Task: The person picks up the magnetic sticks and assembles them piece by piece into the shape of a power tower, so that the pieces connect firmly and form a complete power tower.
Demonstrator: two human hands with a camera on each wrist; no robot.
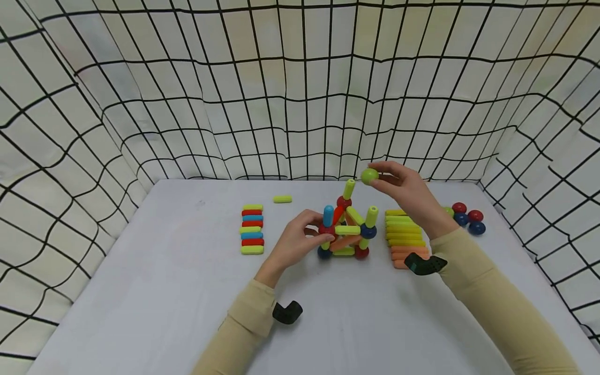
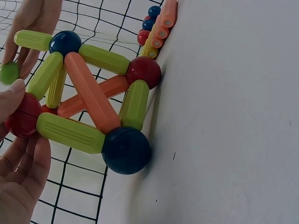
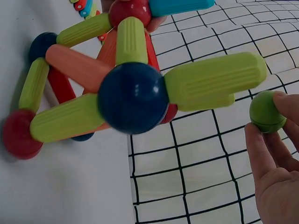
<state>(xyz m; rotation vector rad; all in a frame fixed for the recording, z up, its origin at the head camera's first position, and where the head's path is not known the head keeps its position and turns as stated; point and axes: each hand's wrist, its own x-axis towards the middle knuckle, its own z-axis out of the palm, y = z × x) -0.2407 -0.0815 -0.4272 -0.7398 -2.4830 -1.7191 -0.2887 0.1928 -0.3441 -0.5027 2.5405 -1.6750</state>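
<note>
On the white table stands a frame (image 1: pixel 348 229) of coloured rods joined by red and blue balls. My left hand (image 1: pixel 298 235) grips a red ball (image 2: pixel 24 115) at the frame's upper left corner, thumb on one side and fingers on the other. A blue rod (image 1: pixel 328 215) rises from that ball. Two lime rods also point up, one from a blue ball (image 3: pixel 133 98) and one from the red ball (image 1: pixel 344 201) at the back. My right hand (image 1: pixel 409 194) pinches a green ball (image 3: pixel 267 112) between thumb and fingertips, in the air beside the back lime rod (image 1: pixel 349 189).
Left of the frame lies a column of short rods (image 1: pixel 252 229), with a single lime rod (image 1: pixel 282 199) behind it. To the right are a row of yellow and orange rods (image 1: pixel 405 235) and several loose balls (image 1: pixel 475 215). Black netting (image 1: pixel 304 104) over white walls surrounds the table.
</note>
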